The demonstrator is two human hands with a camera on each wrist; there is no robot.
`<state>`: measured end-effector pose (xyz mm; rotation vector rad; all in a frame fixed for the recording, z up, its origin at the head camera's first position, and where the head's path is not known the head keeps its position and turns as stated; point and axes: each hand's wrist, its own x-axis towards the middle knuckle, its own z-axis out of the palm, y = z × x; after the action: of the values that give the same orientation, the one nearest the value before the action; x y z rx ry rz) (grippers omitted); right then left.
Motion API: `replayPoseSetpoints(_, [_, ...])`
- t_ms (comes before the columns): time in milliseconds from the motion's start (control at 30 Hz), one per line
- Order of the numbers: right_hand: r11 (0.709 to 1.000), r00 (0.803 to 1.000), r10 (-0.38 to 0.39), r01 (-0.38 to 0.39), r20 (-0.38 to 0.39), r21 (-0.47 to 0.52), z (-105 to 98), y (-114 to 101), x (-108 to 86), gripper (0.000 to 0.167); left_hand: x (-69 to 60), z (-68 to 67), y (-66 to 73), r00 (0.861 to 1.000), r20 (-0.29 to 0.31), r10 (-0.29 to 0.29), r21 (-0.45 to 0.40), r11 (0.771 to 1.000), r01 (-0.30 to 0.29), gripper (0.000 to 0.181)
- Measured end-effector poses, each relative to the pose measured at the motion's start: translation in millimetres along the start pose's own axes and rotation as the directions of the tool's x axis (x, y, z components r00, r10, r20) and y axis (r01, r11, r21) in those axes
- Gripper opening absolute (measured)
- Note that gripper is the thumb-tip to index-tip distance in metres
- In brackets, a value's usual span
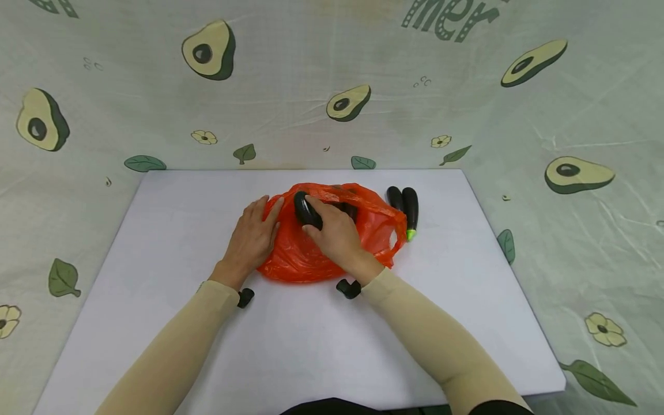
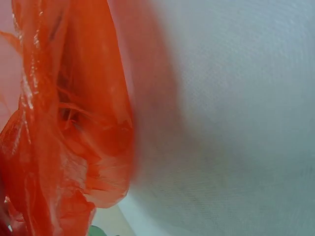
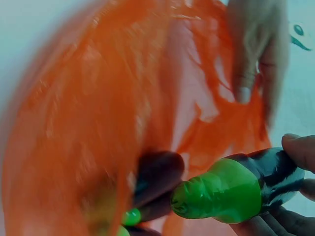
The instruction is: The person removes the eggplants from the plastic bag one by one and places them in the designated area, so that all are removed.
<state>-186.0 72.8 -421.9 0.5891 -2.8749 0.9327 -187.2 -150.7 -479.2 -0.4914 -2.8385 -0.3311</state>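
An orange-red plastic bag (image 1: 306, 259) lies with its mouth spread in the head view. My right hand (image 1: 339, 233) grips a glossy dark eggplant (image 1: 307, 210) above the bag's opening. In the right wrist view the bright green cap of this eggplant (image 3: 221, 191) points away from the fingertips. My left hand (image 1: 251, 239) holds the bag's left rim, with the film between thumb and fingers. More dark eggplants (image 3: 160, 174) lie inside the bag, partly hidden by the film. The left wrist view shows mainly the bag's crumpled side (image 2: 93, 98).
Two dark eggplants (image 1: 410, 207) lie side by side on the white table (image 1: 467, 300), just right of the bag. Behind the table hangs a pale cloth (image 1: 290, 132) printed with avocados and leaves. Small black devices (image 1: 349, 288) sit at the wrists.
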Motion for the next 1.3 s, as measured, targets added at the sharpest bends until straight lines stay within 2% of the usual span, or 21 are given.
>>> replayPoseSetpoints(100, [1.0, 1.0, -0.007, 0.007, -0.006, 0.007, -8, 0, -1.8, 0.072, 0.4, 0.5, 0.3, 1.0, -0.02, 0.005, 0.022, 1.0, -0.004, 0.063])
replayPoseSetpoints(300, [0.999, 1.0, -0.021, 0.022, -0.008, 0.026, -18, 3, -6.3, 0.071, 1.5, 0.1, 0.9, 1.0, -0.002, -0.004, 0.036, 0.999, 0.004, 0.064])
replayPoseSetpoints(667, [0.999, 1.0, 0.03, -0.03, -0.008, 0.033, -33, 10, -12.2, 0.072, 2.8, 1.4, -0.1, 1.0, -0.014, -0.016, 0.026, 1.0, 0.016, 0.066])
replayPoseSetpoints(867, [0.998, 0.998, 0.05, -0.048, -0.035, 0.039, -42, 16, -13.9, 0.072, 3.3, 1.2, 1.1, 1.0, -0.011, -0.014, 0.029, 0.999, 0.015, 0.065])
replayPoseSetpoints(1067, [0.999, 0.997, 0.044, -0.043, -0.057, 0.028, -54, 23, -14.3, 0.071, 2.4, 1.7, 1.7, 1.0, -0.008, -0.018, 0.034, 0.999, 0.019, 0.065])
replayPoseSetpoints(1300, [1.0, 0.993, 0.02, -0.021, -0.118, -0.003, -70, 35, -15.6, 0.07, -0.2, 3.8, 2.8, 1.0, 0.002, -0.028, 0.016, 0.999, 0.028, 0.066])
